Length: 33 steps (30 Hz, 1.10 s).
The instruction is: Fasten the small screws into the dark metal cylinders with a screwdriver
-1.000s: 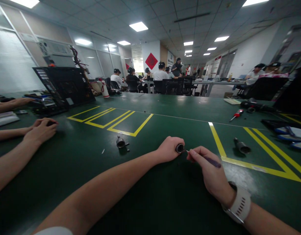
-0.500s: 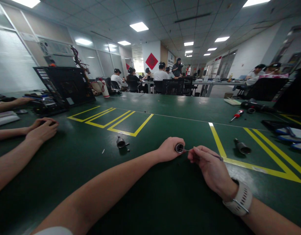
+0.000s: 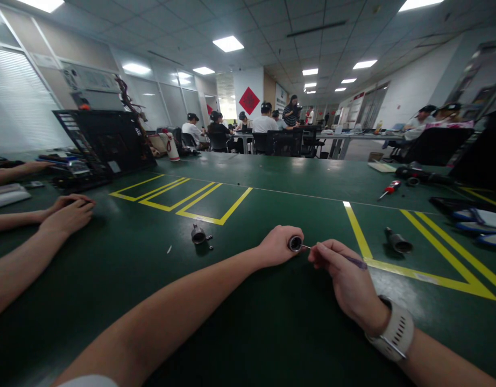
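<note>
My left hand (image 3: 278, 246) is closed around a dark metal cup-shaped part (image 3: 295, 244), its round mouth turned toward me. In my right hand (image 3: 345, 274) is a thin tool like a small screwdriver (image 3: 356, 262), gripped between thumb and fingers. Its slim shaft points left and reaches the mouth of the part; whether the tip touches anything inside is hidden. To the left lies a similar metal cup-shaped part (image 3: 198, 234) with small metal pieces (image 3: 210, 237) beside it. Another such part with a stem (image 3: 399, 243) lies on its side at the right.
Yellow tape (image 3: 437, 279) marks boxes on the green table (image 3: 248, 322). A red-handled screwdriver (image 3: 390, 189) and a black tool (image 3: 421, 174) lie at the far right. Another person's hands (image 3: 68, 217) rest at the left, near a black equipment frame (image 3: 108, 142).
My right hand has turned slightly, so more of the tool's purple-grey handle shows. My left hand keeps holding the cup-shaped part in nearly the same place.
</note>
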Motion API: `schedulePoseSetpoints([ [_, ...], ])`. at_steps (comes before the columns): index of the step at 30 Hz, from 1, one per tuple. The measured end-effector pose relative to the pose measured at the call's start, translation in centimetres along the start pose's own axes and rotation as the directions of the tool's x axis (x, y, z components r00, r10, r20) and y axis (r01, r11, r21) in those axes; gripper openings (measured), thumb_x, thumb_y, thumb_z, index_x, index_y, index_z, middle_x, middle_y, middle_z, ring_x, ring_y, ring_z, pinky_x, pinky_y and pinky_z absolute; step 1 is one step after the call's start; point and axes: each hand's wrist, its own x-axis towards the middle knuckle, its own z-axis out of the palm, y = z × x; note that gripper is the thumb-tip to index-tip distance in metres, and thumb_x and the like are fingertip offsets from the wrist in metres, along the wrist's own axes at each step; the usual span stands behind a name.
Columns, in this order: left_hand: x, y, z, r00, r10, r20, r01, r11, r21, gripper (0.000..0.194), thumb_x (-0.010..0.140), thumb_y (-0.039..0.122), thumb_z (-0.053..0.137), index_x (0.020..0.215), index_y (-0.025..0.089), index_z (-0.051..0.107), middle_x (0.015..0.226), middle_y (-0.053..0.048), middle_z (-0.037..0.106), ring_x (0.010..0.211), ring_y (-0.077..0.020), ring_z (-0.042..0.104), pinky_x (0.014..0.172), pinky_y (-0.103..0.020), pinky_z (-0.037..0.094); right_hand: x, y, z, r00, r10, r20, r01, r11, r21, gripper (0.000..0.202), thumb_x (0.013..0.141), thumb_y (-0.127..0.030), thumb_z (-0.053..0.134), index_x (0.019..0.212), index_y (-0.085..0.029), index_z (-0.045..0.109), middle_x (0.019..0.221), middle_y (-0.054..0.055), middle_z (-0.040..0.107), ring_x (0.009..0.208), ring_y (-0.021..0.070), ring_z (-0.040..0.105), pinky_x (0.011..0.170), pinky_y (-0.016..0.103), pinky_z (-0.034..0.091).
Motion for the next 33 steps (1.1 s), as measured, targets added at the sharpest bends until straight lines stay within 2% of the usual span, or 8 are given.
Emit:
schedulePoseSetpoints([
  [5, 0.0, 0.2, -0.1, 1.000, -0.027, 0.001, 0.027, 0.999, 0.020, 0.013, 0.073, 0.023, 0.060, 0.067, 0.015, 0.053, 0.063, 0.004, 0.051, 0.061, -0.0094, 0.047, 0.057, -0.021, 0.035, -0.1, -0.1, -0.1, 1.000, -0.015, 0.021, 0.014, 1.000, 0.013, 0.018, 0.076, -0.033, 0.061, 0.064, -0.021, 0.063, 0.065, 0.000, 0.060, 0.066, 0.0168, 0.052, 0.065, 0.032, 0.038],
  [13, 0.0, 0.1, 0.0, 1.000, 0.004, 0.000, -0.004, 0.997, 0.083, 0.009, 0.074, 0.020, 0.057, 0.067, 0.015, 0.053, 0.063, 0.004, 0.052, 0.060, -0.0095, 0.049, 0.059, -0.021, 0.036, -0.5, 0.1, -0.2, 0.995, -0.071, 0.070, 0.085, 0.969, -0.231, 0.021, 0.081, -0.036, 0.056, 0.067, -0.020, 0.063, 0.068, 0.001, 0.061, 0.070, 0.0181, 0.054, 0.067, 0.032, 0.038],
  [17, -0.1, 0.3, 0.0, 0.999, 0.030, 0.030, -0.036, 0.979, 0.201, 0.006, 0.074, 0.019, 0.055, 0.068, 0.016, 0.054, 0.064, 0.002, 0.055, 0.064, -0.0115, 0.051, 0.064, -0.024, 0.035, -1.0, -0.5, 0.2, 0.990, -0.127, 0.066, 0.143, 0.892, -0.430, 0.024, 0.079, -0.037, 0.056, 0.062, -0.021, 0.062, 0.064, 0.001, 0.060, 0.066, 0.0188, 0.053, 0.063, 0.032, 0.037],
  [19, -0.2, 0.5, -0.1, 0.998, 0.044, 0.043, -0.054, 0.968, 0.247, 0.004, 0.073, 0.018, 0.055, 0.070, 0.016, 0.055, 0.066, 0.001, 0.056, 0.066, -0.0127, 0.052, 0.066, -0.025, 0.035, -1.0, -0.7, 0.4, 0.987, -0.143, 0.068, 0.158, 0.868, -0.471, 0.025, 0.078, -0.036, 0.056, 0.060, -0.021, 0.062, 0.062, 0.001, 0.060, 0.064, 0.0189, 0.053, 0.060, 0.031, 0.036],
  [21, -0.2, 0.5, -0.1, 0.998, 0.047, 0.047, -0.058, 0.961, 0.270, 0.003, 0.074, 0.017, 0.053, 0.071, 0.016, 0.055, 0.067, 0.001, 0.057, 0.068, -0.0134, 0.053, 0.067, -0.026, 0.035, -0.8, -0.6, 0.4, 0.991, -0.116, 0.060, 0.131, 0.903, -0.410, 0.023, 0.077, -0.036, 0.057, 0.061, -0.020, 0.063, 0.063, 0.001, 0.061, 0.065, 0.0190, 0.053, 0.060, 0.031, 0.037],
  [25, -0.3, 0.5, -0.1, 0.996, 0.064, 0.058, -0.078, 0.955, 0.285, 0.002, 0.073, 0.015, 0.053, 0.073, 0.016, 0.054, 0.070, 0.000, 0.058, 0.071, -0.0139, 0.053, 0.067, -0.025, 0.034, 0.2, -0.4, -0.1, 0.998, 0.051, 0.048, -0.049, 0.998, -0.051, 0.020, 0.072, -0.033, 0.062, 0.060, -0.019, 0.064, 0.062, 0.003, 0.061, 0.063, 0.0176, 0.053, 0.061, 0.031, 0.039],
  [28, -0.2, 0.5, 0.0, 0.993, 0.092, 0.072, -0.108, 0.958, 0.267, 0.004, 0.072, 0.013, 0.052, 0.074, 0.016, 0.053, 0.071, 0.000, 0.058, 0.071, -0.0136, 0.053, 0.067, -0.025, 0.034, 0.6, -0.6, -0.3, 0.989, 0.138, 0.058, -0.143, 0.985, 0.093, 0.016, 0.067, -0.031, 0.066, 0.058, -0.017, 0.065, 0.059, 0.003, 0.061, 0.059, 0.0162, 0.052, 0.059, 0.030, 0.039],
  [33, -0.1, 0.2, 0.2, 0.996, 0.066, 0.053, -0.076, 0.969, 0.234, 0.002, 0.073, 0.016, 0.055, 0.073, 0.016, 0.053, 0.070, 0.002, 0.056, 0.068, -0.0125, 0.052, 0.066, -0.024, 0.034, 0.7, -0.7, -0.5, 0.986, 0.162, 0.030, -0.165, 0.965, 0.203, 0.016, 0.066, -0.027, 0.067, 0.054, -0.017, 0.065, 0.054, 0.002, 0.059, 0.055, 0.0139, 0.051, 0.055, 0.028, 0.037],
])
